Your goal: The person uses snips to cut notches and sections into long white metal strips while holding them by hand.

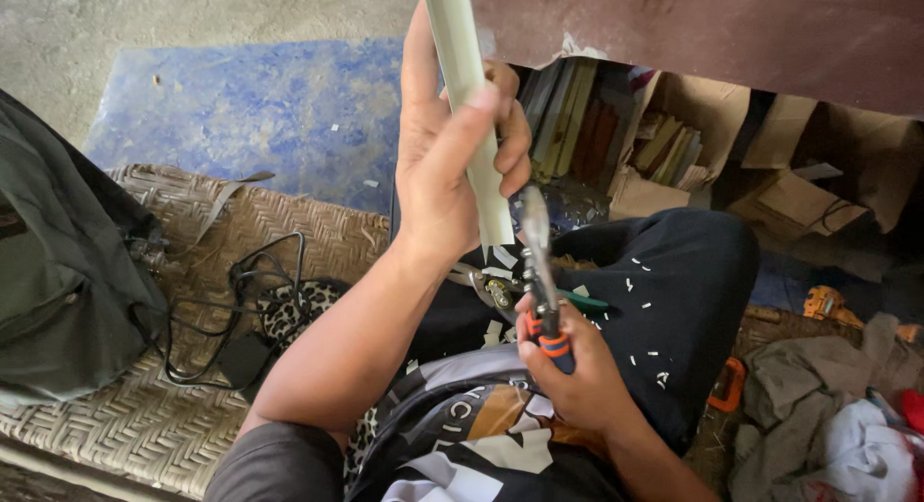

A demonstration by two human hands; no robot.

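My left hand (452,146) grips a long pale plastic strip (462,69) that runs upward out of the frame. My right hand (568,367) holds a knife (536,242) by its orange and dark handle, the shiny blade pointing up at the strip's lower end. Small white shavings lie scattered on my dark trousers (674,300). Metal snips (491,290) rest on my lap just below the left wrist.
A woven mat (289,232) carries a dark bag (67,271) and a black cable with adapter (231,319). A blue sheet (260,107) lies beyond. Cardboard boxes (789,194) sit under a brown table edge (722,30); rags (828,415) are at right.
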